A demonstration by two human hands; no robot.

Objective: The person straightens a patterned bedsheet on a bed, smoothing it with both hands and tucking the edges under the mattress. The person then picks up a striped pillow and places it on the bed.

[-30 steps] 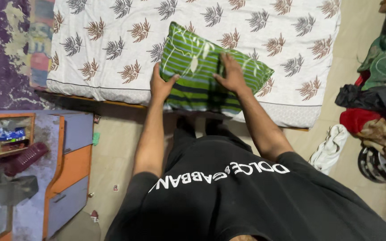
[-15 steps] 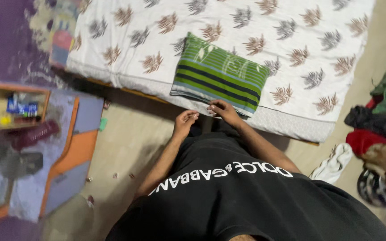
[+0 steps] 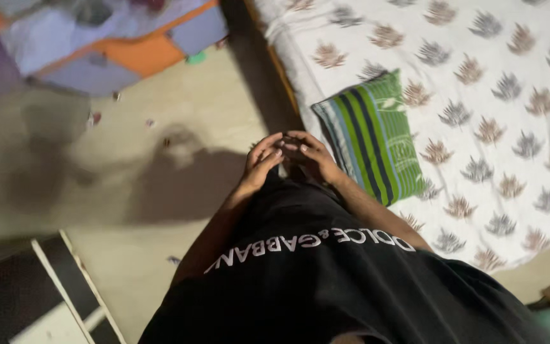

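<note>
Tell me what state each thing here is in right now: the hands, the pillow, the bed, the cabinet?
Left hand: empty, fingers curled, touching the other hand in front of the body.
Right hand: empty, fingertips meeting the left hand.
Green striped pillow: lying flat on the bed near its edge, untouched.
Bedsheet: spread smooth over the mattress, leaf print.
Orange and blue cabinet: standing on the floor, blurred.

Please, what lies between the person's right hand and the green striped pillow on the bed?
Nothing in the head view: the right hand sits right beside the near edge of the green striped pillow, apparently not gripping it.
</note>
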